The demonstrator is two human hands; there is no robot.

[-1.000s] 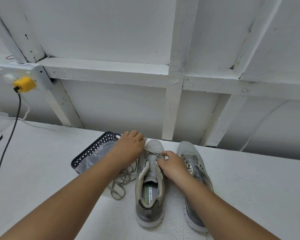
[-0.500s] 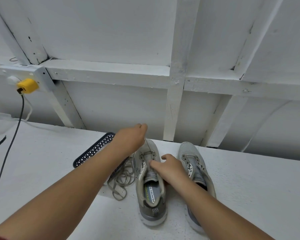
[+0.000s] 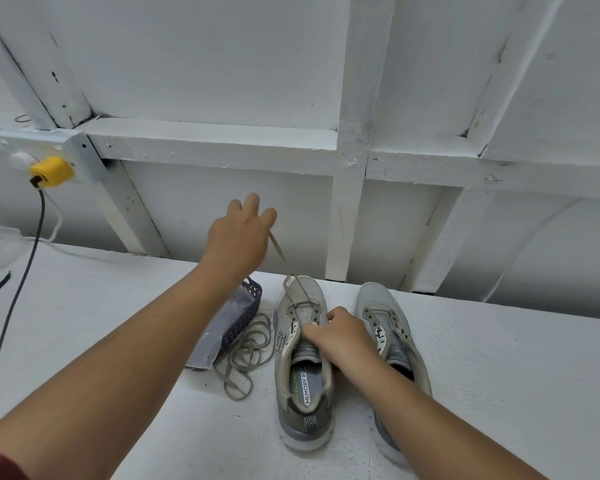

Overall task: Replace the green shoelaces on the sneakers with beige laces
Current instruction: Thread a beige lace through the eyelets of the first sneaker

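Now raised well above the toe, left hand (image 3: 238,237) pinching the thin greenish lace (image 3: 280,252), drawn taut from the left grey mesh sneaker (image 3: 302,362) on the white counter (image 3: 499,375), right hand (image 3: 340,337) clamping its tongue: unlacing nearly finished.

Two sneakers (image 3: 303,358) stand side by side on the counter (image 3: 499,375); at their nine o'clock lies a loose lace (image 3: 246,355), then a basket (image 3: 239,317).
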